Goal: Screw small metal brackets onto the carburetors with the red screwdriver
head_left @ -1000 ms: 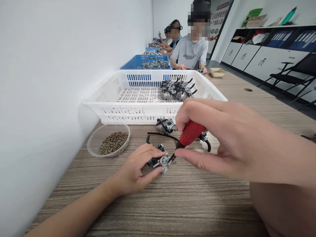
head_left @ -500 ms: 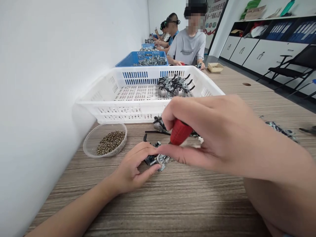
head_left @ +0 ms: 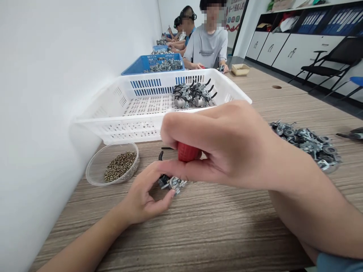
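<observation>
On the table my left hand [head_left: 144,196] grips a small metal carburetor [head_left: 173,184], thumb at the near side and fingers at the far side. My right hand [head_left: 224,147] is closed around the red handle of a screwdriver [head_left: 187,152], held above the carburetor. The screwdriver's shaft and tip are hidden behind my right hand, so I cannot tell where they touch. A clear round bowl [head_left: 129,175] of small brass-coloured screws [head_left: 120,166] stands to the left of my left hand.
Behind my hands stands a white perforated crate [head_left: 130,126] with several carburetors [head_left: 193,94] in it. A pile of metal parts [head_left: 309,145] lies on the right. Farther back are a blue crate [head_left: 136,66], a small beige tray [head_left: 240,70] and a person [head_left: 207,45]. A white wall borders the left.
The view has turned slightly right, bringing more of the parts pile into sight. The screwdriver handle stands more upright, with my right hand turned around it. My left hand keeps hold of the carburetor.
</observation>
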Tool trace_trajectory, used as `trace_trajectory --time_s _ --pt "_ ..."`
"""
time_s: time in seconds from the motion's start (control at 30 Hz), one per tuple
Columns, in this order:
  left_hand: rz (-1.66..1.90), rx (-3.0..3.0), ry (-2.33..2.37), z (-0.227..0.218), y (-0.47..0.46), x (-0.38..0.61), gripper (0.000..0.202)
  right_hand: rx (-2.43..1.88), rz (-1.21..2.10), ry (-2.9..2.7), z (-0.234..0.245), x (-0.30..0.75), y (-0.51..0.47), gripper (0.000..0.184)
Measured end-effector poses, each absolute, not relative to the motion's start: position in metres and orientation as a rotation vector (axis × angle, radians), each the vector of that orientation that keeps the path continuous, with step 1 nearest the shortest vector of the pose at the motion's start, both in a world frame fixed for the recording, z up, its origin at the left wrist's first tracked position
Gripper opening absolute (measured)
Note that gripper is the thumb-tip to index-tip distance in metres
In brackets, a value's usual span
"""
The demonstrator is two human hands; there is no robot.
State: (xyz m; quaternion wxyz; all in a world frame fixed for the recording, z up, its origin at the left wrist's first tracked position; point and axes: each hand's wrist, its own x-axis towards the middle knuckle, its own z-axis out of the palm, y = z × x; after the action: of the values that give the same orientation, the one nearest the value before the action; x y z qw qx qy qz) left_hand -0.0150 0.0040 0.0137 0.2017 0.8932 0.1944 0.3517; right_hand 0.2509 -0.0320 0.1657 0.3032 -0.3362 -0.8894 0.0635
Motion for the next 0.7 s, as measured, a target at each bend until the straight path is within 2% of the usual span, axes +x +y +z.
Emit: trace_trajectory --time_s 0.1,0.2,0.37,0.47,0.57,0.63,0.7 --pt "1.033 2.489 0.455 0.014 0.004 -0.013 0.037 -0.956 0.224 -2.356 0.164 0.247 -0.034 0.011" --pt "1.030 2.438 0.402 0.013 0.005 -0.012 0.038 -0.887 0.461 -2.393 0.168 0.253 -0.037 0.022" --pt "0.947 2.406 0.415 0.015 0.007 -0.013 0.038 -0.808 0.700 -2.419 0.172 0.261 -0.037 0.023" --pt "0.865 2.414 0.438 0.020 0.008 -0.015 0.036 -0.770 0.678 -2.405 0.170 0.256 -0.033 0.024" --pt "0.780 2.418 0.465 0.024 0.009 -0.017 0.029 -0.750 0.553 -2.398 0.168 0.247 -0.028 0.012" --pt "0.748 2.406 0.526 0.024 0.010 -0.019 0.033 -0.792 0.464 -2.411 0.166 0.241 -0.026 0.009" --pt "0.738 2.397 0.560 0.021 0.011 -0.019 0.038 -0.839 0.418 -2.416 0.166 0.237 -0.026 0.013"
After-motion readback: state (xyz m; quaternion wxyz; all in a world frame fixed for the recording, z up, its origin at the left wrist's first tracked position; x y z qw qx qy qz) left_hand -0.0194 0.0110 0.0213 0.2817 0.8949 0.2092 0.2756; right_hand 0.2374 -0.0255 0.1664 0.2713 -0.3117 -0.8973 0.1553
